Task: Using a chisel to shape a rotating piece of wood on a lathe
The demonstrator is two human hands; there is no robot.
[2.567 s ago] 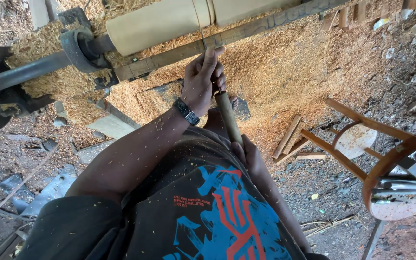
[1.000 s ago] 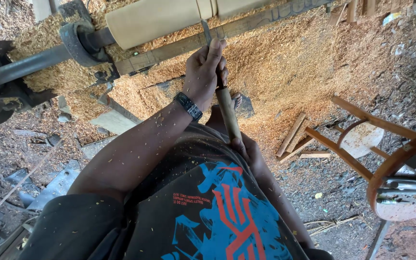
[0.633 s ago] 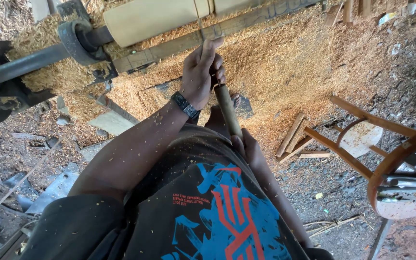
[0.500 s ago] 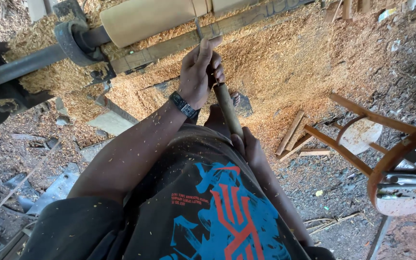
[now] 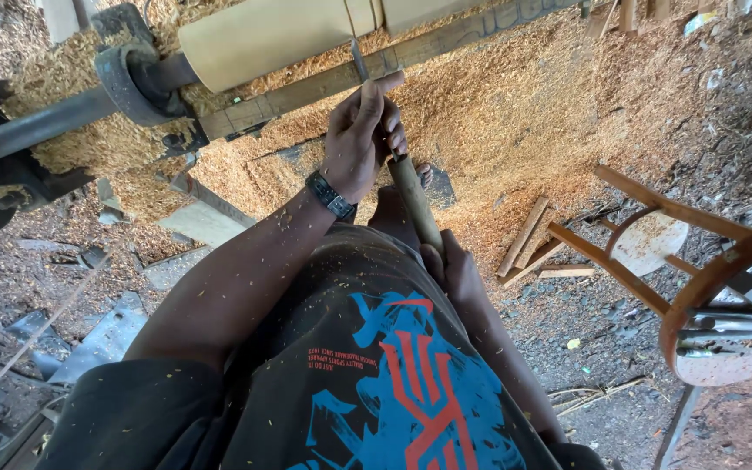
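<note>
Left hand (image 5: 360, 139): you grip the chisel (image 5: 412, 193) near its blade, against the tool rest (image 5: 324, 83).
Right hand (image 5: 454, 265): you clasp its handle end.
Chisel tip: touching the pale cylinder (image 5: 271, 35).

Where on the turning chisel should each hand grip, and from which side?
Grip the long turning chisel at two places: left hand from above near the blade by the tool rest, right hand around the wooden handle's rear end, steadying its length.

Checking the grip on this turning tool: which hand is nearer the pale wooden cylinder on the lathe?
Left. The left hand grips the chisel near its blade, just below the cylinder; the right hand holds the handle end by the waist.
</note>
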